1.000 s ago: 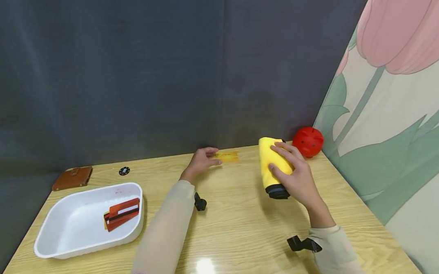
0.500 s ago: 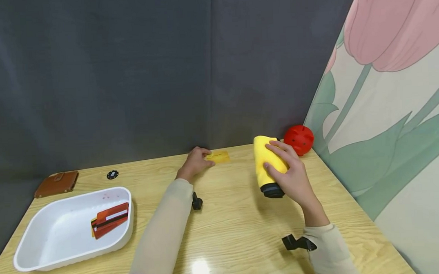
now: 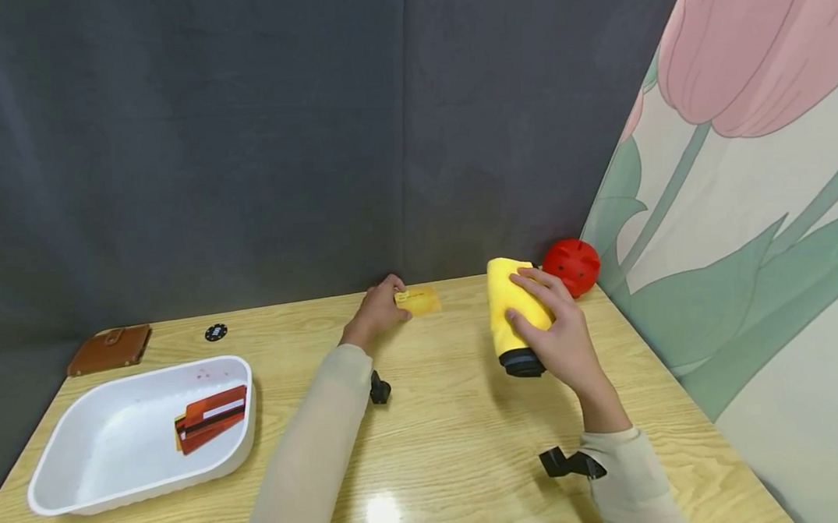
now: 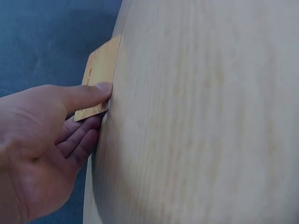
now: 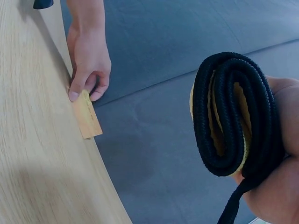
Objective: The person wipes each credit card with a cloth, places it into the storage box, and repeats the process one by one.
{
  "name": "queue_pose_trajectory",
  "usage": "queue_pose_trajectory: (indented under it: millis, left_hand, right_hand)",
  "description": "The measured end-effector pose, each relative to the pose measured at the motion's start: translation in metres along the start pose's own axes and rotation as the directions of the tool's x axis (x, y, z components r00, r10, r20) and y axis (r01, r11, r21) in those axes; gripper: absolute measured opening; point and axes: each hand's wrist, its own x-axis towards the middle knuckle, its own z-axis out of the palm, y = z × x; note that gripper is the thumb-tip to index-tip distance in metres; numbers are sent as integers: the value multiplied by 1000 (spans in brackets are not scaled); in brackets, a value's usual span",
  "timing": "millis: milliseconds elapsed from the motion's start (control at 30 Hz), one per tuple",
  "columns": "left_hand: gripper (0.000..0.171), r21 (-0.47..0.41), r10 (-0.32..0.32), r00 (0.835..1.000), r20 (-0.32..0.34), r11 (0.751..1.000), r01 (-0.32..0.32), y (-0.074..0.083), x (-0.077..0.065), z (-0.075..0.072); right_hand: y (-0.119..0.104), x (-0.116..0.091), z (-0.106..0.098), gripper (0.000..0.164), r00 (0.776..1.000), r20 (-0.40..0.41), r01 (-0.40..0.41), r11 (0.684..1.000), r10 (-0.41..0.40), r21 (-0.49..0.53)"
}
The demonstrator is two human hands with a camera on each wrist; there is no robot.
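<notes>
At the table's far edge, my left hand (image 3: 377, 313) pinches the near end of a yellow-gold card (image 3: 421, 300). In the left wrist view the thumb lies on top of the card (image 4: 103, 65) and the fingers are curled beneath; its far end is close to the wood. My right hand (image 3: 562, 329) grips a rolled yellow cloth (image 3: 514, 308) with black edging, held above the table. From the right wrist, the cloth's coiled black end (image 5: 233, 116) faces the camera, and the gripping fingers are mostly hidden behind it.
On the left stands a white plastic tray (image 3: 115, 384) with several red-orange cards (image 3: 211, 419) in it. Behind it lie a brown leather wallet (image 3: 110, 349) and a black-and-white poker chip (image 3: 215, 332). A red piggy bank (image 3: 571, 267) sits at the back right corner, beside the wall.
The view has shifted slightly, so everything sits farther left in it. My left fingers have closed on the card, whose near end now looks lifted. The right hand keeps hold of the cloth.
</notes>
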Motion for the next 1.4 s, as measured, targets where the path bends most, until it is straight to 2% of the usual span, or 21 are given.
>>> queue_pose_trajectory:
  millis: [167, 367, 600, 867, 1200, 1400]
  left_hand:
    - [14, -51, 37, 999, -15, 998, -37, -8, -8, 1]
    - [23, -164, 65, 998, -5, 984, -65, -9, -24, -4]
    - [27, -203, 130, 989, -68, 969, -142, 5, -51, -20]
    - [25, -247, 110, 979, -169, 957, -150, 16, -87, -39]
    - [25, -213, 115, 965, -234, 963, -166, 7, -133, -53]
    - [29, -249, 88, 956, -279, 955, -160, 5, -153, -60]
  right_hand:
    - [0, 2, 2, 46, 1000, 0, 4, 1000, -4, 0]
    - [3, 7, 3, 46, 1000, 8, 29, 1000, -29, 7]
    - [8, 9, 6, 44, 998, 3, 56, 998, -56, 20]
    - [9, 10, 8, 45, 998, 16, 62, 998, -62, 13]
    - [10, 11, 12, 46, 995, 49, 88, 996, -87, -6]
    - [5, 9, 19, 46, 992, 80, 94, 996, -94, 11]
